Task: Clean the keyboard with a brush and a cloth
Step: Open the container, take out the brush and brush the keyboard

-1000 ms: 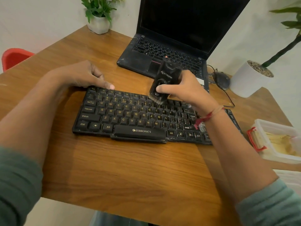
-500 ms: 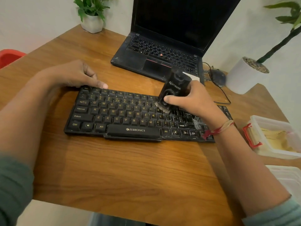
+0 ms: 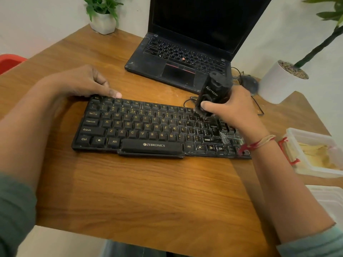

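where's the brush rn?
Head view, right side: the brush is in the right hand, bristles down on the keyboard at its upper right keys, just in front of the laptop.

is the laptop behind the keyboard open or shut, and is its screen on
Open: the laptop has its screen raised off the base. The screen is all black, so it appears off.
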`<state>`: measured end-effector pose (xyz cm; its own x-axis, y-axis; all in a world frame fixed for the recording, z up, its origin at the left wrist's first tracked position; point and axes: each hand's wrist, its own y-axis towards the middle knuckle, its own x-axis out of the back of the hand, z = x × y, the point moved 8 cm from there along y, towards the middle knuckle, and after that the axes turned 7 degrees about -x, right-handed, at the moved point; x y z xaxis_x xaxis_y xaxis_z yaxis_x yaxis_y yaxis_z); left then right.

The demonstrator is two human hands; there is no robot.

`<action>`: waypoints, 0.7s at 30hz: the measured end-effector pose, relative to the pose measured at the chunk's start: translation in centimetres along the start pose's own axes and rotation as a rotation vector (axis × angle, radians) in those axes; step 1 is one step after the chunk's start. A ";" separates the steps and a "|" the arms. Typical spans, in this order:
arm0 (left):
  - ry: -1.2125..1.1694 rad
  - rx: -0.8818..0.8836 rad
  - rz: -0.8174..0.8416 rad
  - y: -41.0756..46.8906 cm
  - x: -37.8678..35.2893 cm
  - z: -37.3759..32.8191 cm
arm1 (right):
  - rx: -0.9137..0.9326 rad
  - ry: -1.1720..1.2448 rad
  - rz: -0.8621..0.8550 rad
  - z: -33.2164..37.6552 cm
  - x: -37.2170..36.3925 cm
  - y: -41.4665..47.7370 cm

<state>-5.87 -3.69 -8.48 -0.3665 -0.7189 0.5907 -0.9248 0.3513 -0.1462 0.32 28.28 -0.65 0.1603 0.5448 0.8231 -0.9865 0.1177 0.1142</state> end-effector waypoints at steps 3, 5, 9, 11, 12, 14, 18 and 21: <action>0.014 0.010 0.004 0.0 0.0 0.1 | 0.037 0.172 0.210 1.1 -1.3 -1.5; 0.002 0.013 0.008 0.0 0.0 0.0 | 0.042 0.184 0.345 1.1 -2.7 -2.5; 0.025 0.001 0.012 0.0 -0.1 -0.2 | 0.020 -0.011 0.061 0.2 -0.1 -1.8; 0.039 0.006 0.017 -0.1 -0.1 -0.3 | 0.046 -0.056 -0.038 0.2 1.1 -2.0; 0.032 0.011 0.018 -0.1 -0.2 -0.3 | 0.034 0.039 0.021 0.1 0.8 -2.5; 0.012 0.011 0.021 -0.2 -0.3 -0.5 | -0.015 0.255 0.263 0.2 -1.2 -3.8; 0.005 0.007 0.015 -0.2 -0.3 -0.6 | -0.041 0.193 0.302 -0.4 -2.1 -3.8; 0.000 0.014 0.023 -0.4 -0.3 -0.6 | 0.005 -0.012 0.014 -0.2 0.3 -3.0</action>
<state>-5.35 -3.19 -8.14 -0.3880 -0.7108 0.5867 -0.9174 0.3593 -0.1714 3.32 28.28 -0.85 0.1465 0.5362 0.8313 -0.9887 0.1066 0.1055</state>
